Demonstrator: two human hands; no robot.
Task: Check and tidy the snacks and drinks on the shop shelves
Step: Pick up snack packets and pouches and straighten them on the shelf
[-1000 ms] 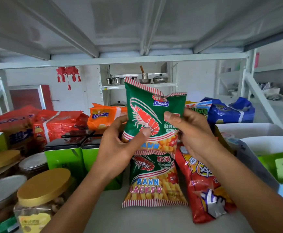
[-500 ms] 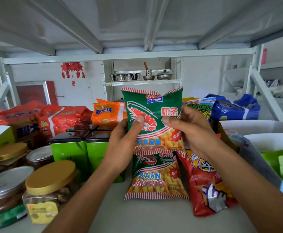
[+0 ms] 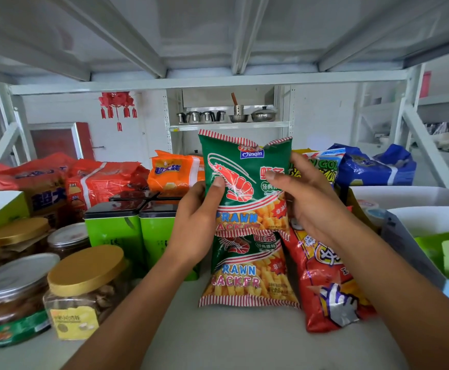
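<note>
Both hands, left and right, pinch upright prawn cracker bag; probably best seated squarely behind its twin.

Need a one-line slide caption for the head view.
Left hand and right hand hold a green prawn-cracker bag upright above an identical bag on the white shelf.

An upright bag is held behind a lying bag, flanked by tins left, a packet right.

Bare shelf strip up front; green tins left, red bag right.
</note>
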